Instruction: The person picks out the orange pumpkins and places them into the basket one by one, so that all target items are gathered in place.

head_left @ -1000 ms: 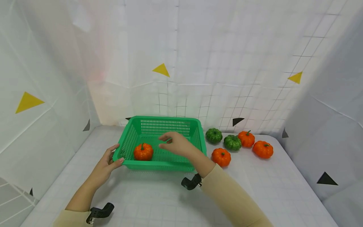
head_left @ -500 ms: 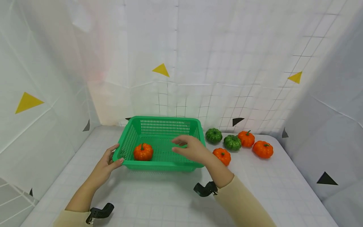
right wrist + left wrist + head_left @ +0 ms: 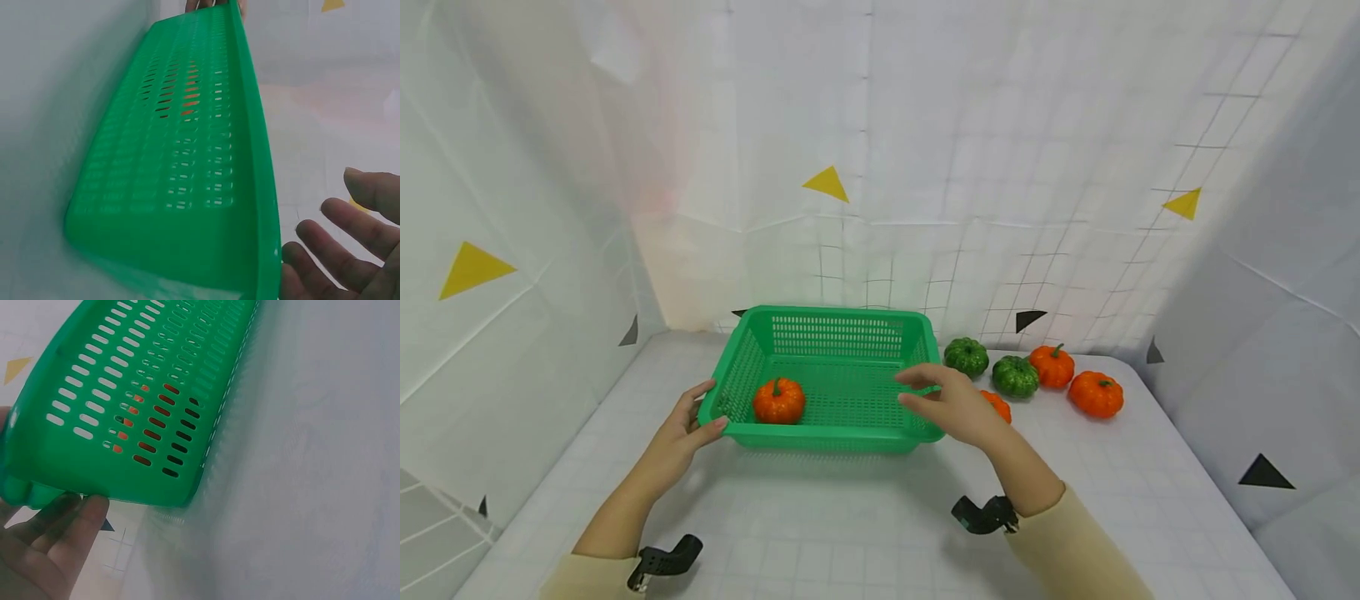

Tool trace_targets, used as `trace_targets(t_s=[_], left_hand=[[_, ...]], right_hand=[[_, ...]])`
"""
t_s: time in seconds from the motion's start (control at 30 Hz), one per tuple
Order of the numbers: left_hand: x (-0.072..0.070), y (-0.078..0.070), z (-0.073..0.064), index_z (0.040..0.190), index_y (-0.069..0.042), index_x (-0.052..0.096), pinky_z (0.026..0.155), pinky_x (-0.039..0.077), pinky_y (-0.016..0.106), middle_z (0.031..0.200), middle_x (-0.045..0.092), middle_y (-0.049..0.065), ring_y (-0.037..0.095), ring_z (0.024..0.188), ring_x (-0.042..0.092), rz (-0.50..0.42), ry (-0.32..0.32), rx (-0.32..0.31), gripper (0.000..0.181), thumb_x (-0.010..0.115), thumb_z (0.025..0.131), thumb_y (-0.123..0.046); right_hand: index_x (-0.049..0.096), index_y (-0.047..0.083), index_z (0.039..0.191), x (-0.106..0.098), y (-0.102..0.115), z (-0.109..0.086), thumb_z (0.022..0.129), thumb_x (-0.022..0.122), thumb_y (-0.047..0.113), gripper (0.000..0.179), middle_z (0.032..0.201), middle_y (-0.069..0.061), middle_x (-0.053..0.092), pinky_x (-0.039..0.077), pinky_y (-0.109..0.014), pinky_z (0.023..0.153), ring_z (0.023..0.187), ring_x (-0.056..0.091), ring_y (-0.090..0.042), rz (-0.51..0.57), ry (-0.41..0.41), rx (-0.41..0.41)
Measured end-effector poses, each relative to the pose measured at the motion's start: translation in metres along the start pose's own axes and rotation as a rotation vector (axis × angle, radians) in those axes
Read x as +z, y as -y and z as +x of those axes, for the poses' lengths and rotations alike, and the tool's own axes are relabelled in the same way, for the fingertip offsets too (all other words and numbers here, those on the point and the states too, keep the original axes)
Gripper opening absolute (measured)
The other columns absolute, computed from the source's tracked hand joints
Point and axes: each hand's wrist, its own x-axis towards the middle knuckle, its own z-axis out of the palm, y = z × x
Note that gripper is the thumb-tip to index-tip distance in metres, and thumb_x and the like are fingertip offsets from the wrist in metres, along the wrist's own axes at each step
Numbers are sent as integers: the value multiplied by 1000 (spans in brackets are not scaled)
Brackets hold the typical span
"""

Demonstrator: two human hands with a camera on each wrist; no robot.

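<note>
A green plastic basket (image 3: pixel 835 435) with slotted walls stands on the white-covered table, and one small orange pumpkin (image 3: pixel 778 402) sits in its left part. At the basket's front left corner my left hand (image 3: pixel 672 447) holds the rim, thumb on top; the left wrist view shows fingers (image 3: pixel 78 534) at the rim's underside. My right hand (image 3: pixel 958 407) hovers at the basket's right side, fingers spread apart from the thumb with nothing between them. Behind it, another orange pumpkin (image 3: pixel 998 407) is partly hidden.
Right of the basket lie two green pumpkins (image 3: pixel 966 357) and two more orange pumpkins (image 3: pixel 1096 394). White sheeting (image 3: pixel 1000 125) with yellow and black triangles encloses the table on the back and both sides.
My right hand has moved right, from over the middle of the basket to its right edge, and now covers part of the nearest orange pumpkin. My left hand and the basket have stayed put.
</note>
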Motion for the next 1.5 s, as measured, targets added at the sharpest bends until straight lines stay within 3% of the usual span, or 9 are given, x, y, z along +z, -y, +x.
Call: trace_targets(t_s=[0.27, 0.37, 0.43, 0.5, 0.6, 0.67, 0.87, 1.13, 1.5], left_hand=[[1, -1, 1, 159, -4, 11, 90, 50, 19, 147, 34, 35, 41, 126, 49, -10, 3, 9, 72, 56, 105, -21], [0, -1, 1, 159, -5, 11, 90, 50, 19, 148, 33, 35, 41, 127, 48, -11, 4, 5, 73, 56, 105, -22], [-1, -1, 1, 159, -5, 11, 90, 50, 18, 148, 33, 35, 41, 126, 48, -15, 3, 4, 73, 56, 105, -22], [-1, 0, 0, 159, -6, 12, 90, 50, 17, 148, 33, 35, 41, 126, 48, -20, 4, 0, 73, 56, 105, -23], [-1, 1, 0, 159, -7, 12, 90, 49, 16, 148, 33, 34, 40, 125, 48, -26, 2, -10, 73, 56, 104, -25], [-1, 1, 0, 159, -7, 13, 90, 49, 16, 148, 33, 33, 41, 126, 47, -27, 2, -15, 72, 56, 104, -25], [-1, 0, 0, 159, -8, 12, 90, 49, 16, 148, 34, 33, 42, 126, 47, -30, 6, -21, 73, 56, 104, -26], [-1, 0, 0, 160, -8, 13, 90, 49, 16, 148, 34, 32, 41, 126, 47, -37, 7, -26, 73, 57, 104, -26], [-1, 0, 0, 160, -9, 11, 91, 48, 16, 149, 32, 33, 42, 128, 46, -40, 15, -21, 74, 57, 104, -28]], right_hand=[[66, 10, 126, -13, -17, -18, 97, 68, 27, 33, 126, -11, 64, 56, -39, 87, 109, 63, -29, 19, -82, 60], [66, 7, 125, -16, -23, -24, 98, 68, 26, 34, 123, -13, 65, 57, -36, 70, 94, 66, -29, 37, -112, 85], [67, 7, 124, -18, -28, -28, 98, 68, 26, 32, 119, -11, 66, 57, -35, 68, 90, 66, -28, 27, -141, 87], [67, 6, 122, -20, -33, -30, 98, 68, 26, 31, 115, -9, 67, 57, -37, 69, 91, 65, -29, 8, -175, 77], [69, 9, 120, -23, -43, -33, 98, 67, 26, 28, 112, -5, 68, 57, -43, 86, 102, 65, -27, -51, -231, 64], [70, 10, 119, -25, -50, -35, 98, 67, 24, 25, 111, -6, 68, 56, -46, 89, 103, 64, -26, -50, -253, 64], [69, 10, 118, -27, -72, -39, 99, 66, 21, 22, 113, -10, 69, 55, -46, 92, 106, 63, -25, -45, -291, 58], [68, 9, 121, -33, -95, -45, 99, 66, 23, 26, 117, -9, 67, 53, -47, 94, 111, 60, -26, -86, -333, 146], [67, 4, 122, -44, -116, -50, 99, 65, 21, 29, 119, -15, 67, 53, -50, 94, 112, 59, -31, -95, -358, 203]])
